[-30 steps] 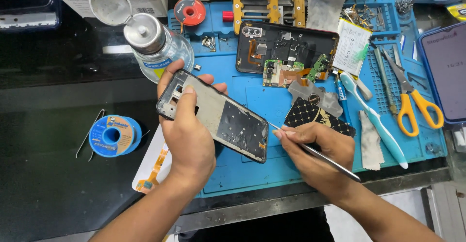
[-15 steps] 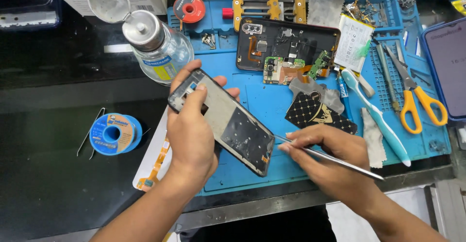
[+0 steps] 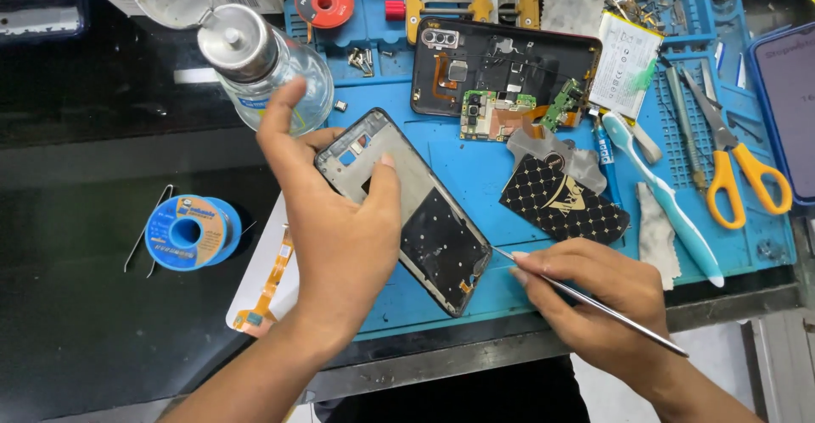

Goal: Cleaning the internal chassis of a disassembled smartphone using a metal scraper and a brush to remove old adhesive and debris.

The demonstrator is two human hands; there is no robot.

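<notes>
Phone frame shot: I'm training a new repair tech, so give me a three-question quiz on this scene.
1. True or false: the left hand holds the phone frame.
2. What does the right hand hold? A scissors, B thin metal tool, C toothbrush.
3. What colour is the work mat?

Key: 1 true. 2 B. 3 blue.

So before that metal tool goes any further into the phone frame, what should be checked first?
1. Left hand grips the phone frame firmly: ok.
2. Right hand holds the metal tool like a pen: ok.
3. Tool tip at the frame's lower edge: ok.
4. Tip under a part or only touching: cannot tell.
5. Open glass bottle stands close behind the left hand: not ok.
</notes>
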